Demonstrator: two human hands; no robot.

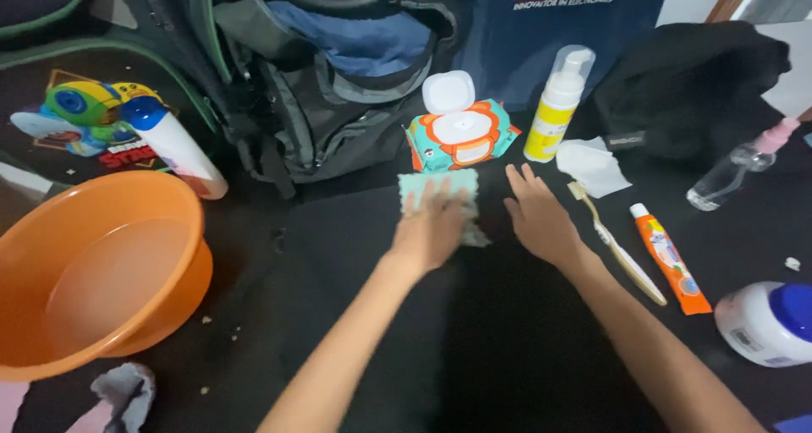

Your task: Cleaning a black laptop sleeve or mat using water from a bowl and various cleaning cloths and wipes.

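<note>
My left hand [433, 226] lies flat with fingers spread on a small pale green cloth [457, 182] spread on the dark surface. My right hand [538, 217] rests flat and empty on the surface just to the cloth's right. Right behind the cloth sits a pack of wet wipes [461, 133] with its white lid flipped open. A toothbrush [616, 245] lies just right of my right hand, and an orange toothpaste tube [671, 259] lies beyond it.
An orange basin [101, 268] stands at the left, with a white bottle [179, 147] behind it. A foam pump bottle [558, 103], a white tissue [592, 164], a clear spray bottle [737, 167], a white jar with blue lid [765, 323] and a backpack [330, 69] surround the hands.
</note>
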